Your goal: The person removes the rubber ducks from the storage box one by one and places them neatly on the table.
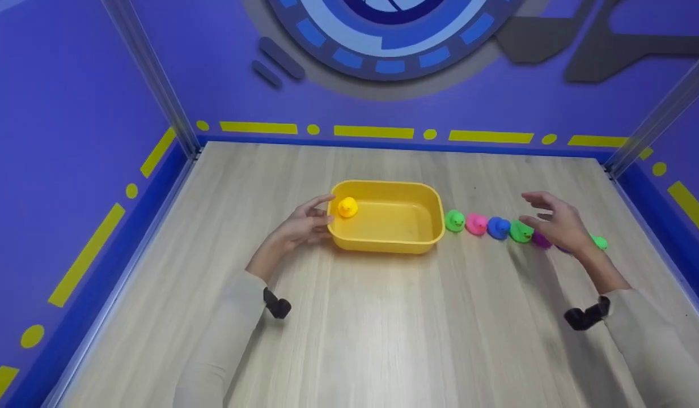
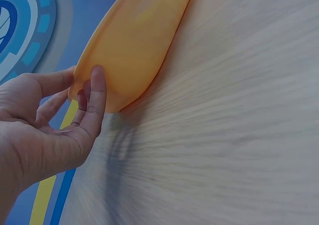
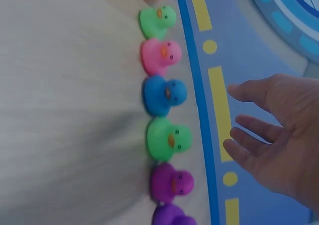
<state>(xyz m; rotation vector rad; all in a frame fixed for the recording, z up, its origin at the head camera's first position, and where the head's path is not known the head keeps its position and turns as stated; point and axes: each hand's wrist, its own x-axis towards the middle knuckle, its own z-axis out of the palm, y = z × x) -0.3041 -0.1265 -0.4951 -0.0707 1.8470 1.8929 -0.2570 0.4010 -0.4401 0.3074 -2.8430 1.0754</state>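
Note:
A yellow tub (image 1: 383, 245) stands mid-table with a yellow duck (image 1: 347, 207) inside at its left end. My left hand (image 1: 321, 211) rests against the tub's left wall; in the left wrist view the thumb (image 2: 97, 98) lies straight on the tub (image 2: 134, 40). To the tub's right runs a row of ducks: green (image 1: 454, 221), pink (image 1: 475, 224), blue (image 1: 498, 227), green (image 1: 520, 232), purple (image 1: 541, 240), and a green one (image 1: 598, 242) at the end. My right hand (image 1: 533, 211) hovers over the purple duck (image 3: 171, 182) with fingers spread, holding nothing.
The wooden tabletop (image 1: 383, 328) is boxed in by purple walls with metal posts at the back corners (image 1: 151, 73) (image 1: 655, 119). A second purple duck (image 3: 172, 216) lies partly hidden under my right hand. Bare wood fills the near half.

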